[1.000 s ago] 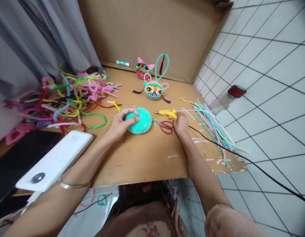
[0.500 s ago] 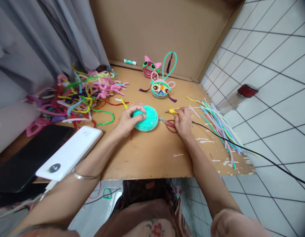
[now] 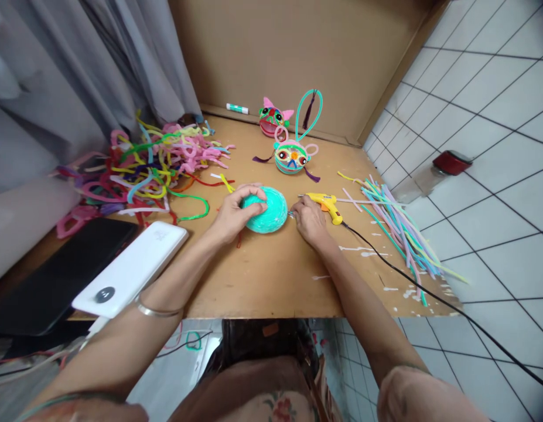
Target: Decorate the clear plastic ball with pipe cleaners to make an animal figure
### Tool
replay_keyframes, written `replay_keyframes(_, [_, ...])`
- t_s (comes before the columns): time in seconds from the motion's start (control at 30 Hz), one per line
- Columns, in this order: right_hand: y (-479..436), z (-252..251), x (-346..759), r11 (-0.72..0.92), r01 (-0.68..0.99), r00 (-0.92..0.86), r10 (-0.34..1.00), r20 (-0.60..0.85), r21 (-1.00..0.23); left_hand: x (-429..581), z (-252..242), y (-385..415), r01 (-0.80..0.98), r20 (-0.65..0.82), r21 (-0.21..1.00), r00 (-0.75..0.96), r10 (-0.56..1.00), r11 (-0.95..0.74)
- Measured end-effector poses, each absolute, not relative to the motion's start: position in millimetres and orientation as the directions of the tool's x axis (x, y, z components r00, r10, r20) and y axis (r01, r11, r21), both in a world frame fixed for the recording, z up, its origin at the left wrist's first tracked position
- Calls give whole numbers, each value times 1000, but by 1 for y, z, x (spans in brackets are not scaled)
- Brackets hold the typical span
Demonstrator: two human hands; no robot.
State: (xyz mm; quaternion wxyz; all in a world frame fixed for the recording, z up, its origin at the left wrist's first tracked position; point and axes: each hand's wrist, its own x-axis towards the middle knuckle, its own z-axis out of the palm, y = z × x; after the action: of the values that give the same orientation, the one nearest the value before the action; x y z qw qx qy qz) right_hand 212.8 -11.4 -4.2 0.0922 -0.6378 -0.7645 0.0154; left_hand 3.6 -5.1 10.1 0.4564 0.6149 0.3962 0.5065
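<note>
My left hand (image 3: 236,215) is closed around the left side of a round turquoise disc (image 3: 273,211), its thumb lying on top and its fingers bent over the far edge. Just right of the disc, my right hand (image 3: 310,220) is down at the table with curled fingers over the scissors (image 3: 291,214). Only the metal tip of the scissors shows; their red handles are hidden beneath the hand. Beyond the right hand lies a yellow glue gun (image 3: 326,203), with a pale glue stick in its back and a black cord.
Tangled coloured pipe cleaners (image 3: 166,158) heap at the left; straight pastel ones (image 3: 398,228) lie at the right. Two decorated animal-face ornaments (image 3: 291,158) and a glue stick tube (image 3: 237,109) are at the back. A white power bank (image 3: 130,269) and a black phone-like slab (image 3: 55,275) sit front left.
My right hand has left the glue gun, moving left and toward me onto the scissors. The glue gun now lies in full view. My left hand still holds the disc.
</note>
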Motion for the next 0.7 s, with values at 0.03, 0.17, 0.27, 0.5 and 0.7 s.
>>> replay_keyframes(0.03, [-11,-4,213,168,975,-152,981,117,-143,4,10,-5,23,262,963,172,950,-270])
replay_keyframes(0.17, [-9,-2,212,144,981,-130,986,102,-134,3,10,-4,13,265,962,170,949,-271])
replay_keyframes(0.27, [-8,-3,212,156,983,-148,985,92,-98,3,10,-3,11,270,961,169,948,-276])
replay_keyframes(0.5, [-9,-9,206,58,986,-30,984,177,-154,2,8,-2,33,267,961,166,949,-276])
replay_keyframes(0.7, [-14,-12,219,64,858,121,939,323,-509,2,9,-2,43,252,964,167,953,-263])
